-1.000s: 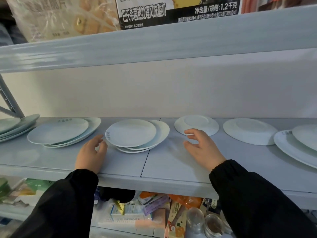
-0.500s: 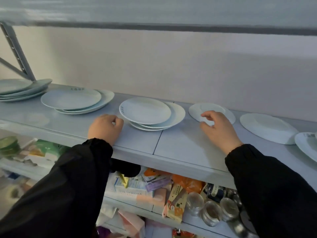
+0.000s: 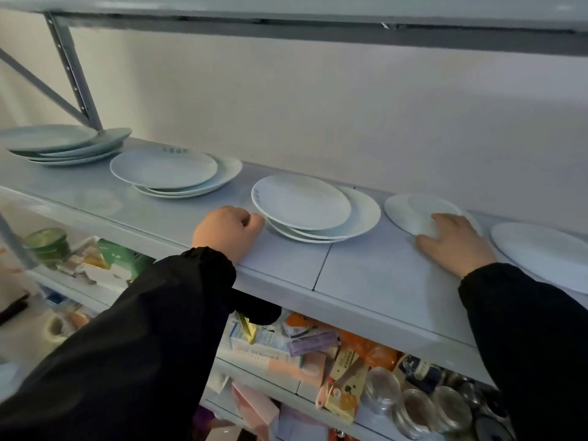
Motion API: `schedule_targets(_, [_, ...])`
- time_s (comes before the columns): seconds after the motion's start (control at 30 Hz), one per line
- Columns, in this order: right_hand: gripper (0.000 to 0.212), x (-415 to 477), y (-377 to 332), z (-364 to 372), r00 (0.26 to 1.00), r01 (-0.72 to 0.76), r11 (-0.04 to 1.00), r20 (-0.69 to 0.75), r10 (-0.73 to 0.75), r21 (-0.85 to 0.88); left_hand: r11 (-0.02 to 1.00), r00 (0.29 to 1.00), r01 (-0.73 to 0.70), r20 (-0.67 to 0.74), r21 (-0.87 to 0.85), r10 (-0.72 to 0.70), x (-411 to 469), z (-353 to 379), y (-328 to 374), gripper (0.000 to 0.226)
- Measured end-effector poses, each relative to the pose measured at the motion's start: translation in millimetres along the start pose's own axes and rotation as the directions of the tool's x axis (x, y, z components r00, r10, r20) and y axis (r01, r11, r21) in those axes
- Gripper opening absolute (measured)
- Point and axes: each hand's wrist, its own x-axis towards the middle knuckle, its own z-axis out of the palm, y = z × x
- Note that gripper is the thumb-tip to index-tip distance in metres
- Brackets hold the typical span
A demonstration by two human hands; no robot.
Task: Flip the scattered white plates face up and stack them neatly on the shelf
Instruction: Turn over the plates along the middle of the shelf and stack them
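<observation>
White plates lie along a pale shelf (image 3: pixel 366 278). A loose stack of face-up plates (image 3: pixel 305 206) sits in the middle. My left hand (image 3: pixel 227 232) rests on the shelf just left of that stack, fingers curled, holding nothing. To the right lies a small face-down plate (image 3: pixel 410 208); my right hand (image 3: pixel 451 241) lies on its near right edge with fingers spread over it. Another face-down plate (image 3: pixel 547 249) lies at the far right, partly cut off by the frame.
Two more plate piles lie to the left: one (image 3: pixel 171 170) with printed marks, one (image 3: pixel 60 143) by the metal upright (image 3: pixel 76 74). A shelf board runs overhead. The shelf below holds packets, boxes and glass jars (image 3: pixel 413 405).
My right hand has moved forward from the shelf onto the small face-down plate. My left hand's fingers curled into a fist beside the middle stack. The view tilted down and left.
</observation>
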Motion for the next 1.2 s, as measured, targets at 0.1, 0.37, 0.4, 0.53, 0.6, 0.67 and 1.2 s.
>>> schedule_targets(0.1, [0.074,-4.0,0.8,-1.0,1.000,-0.002,1.000,-0.006,0.002,-0.008,0.999,1.000,0.002,0.007,0.039,-0.003,2.2,1.5,-0.6,0.045])
schedule_targets(0.37, [0.071,-30.2,-20.0,-10.6,0.997,0.062,0.995,-0.036,-0.065,-0.075,0.997,1.000,-0.020,0.014,0.080,0.019,5.3,2.5,-1.4,0.037])
schedule_targets(0.4, [0.073,-35.8,-23.4,-12.9,0.996,0.079,0.992,-0.031,-0.082,-0.094,0.997,1.000,-0.020,0.016,0.079,0.019,4.9,2.1,-1.6,0.037])
schedule_targets(0.53, [0.077,-66.0,-36.8,-22.1,0.988,0.149,0.973,-0.006,-0.152,-0.176,0.996,0.999,-0.026,0.021,0.080,0.024,3.6,0.9,-1.5,0.039])
schedule_targets(0.6, [0.080,-82.6,-42.9,-28.8,0.982,0.190,0.957,0.045,-0.184,-0.218,0.996,0.999,-0.031,0.025,0.087,0.029,3.7,0.2,-0.2,0.040])
schedule_targets(0.67, [0.084,-99.3,-48.6,-36.1,0.975,0.221,0.945,0.082,-0.207,-0.241,0.996,0.999,-0.034,0.026,0.087,0.032,3.1,-0.7,0.9,0.040])
schedule_targets(1.2, [0.074,-186.6,-63.6,-46.9,0.897,0.424,0.803,0.075,-0.435,-0.419,0.998,0.999,-0.037,0.030,0.058,0.035,1.5,-1.8,0.6,0.041])
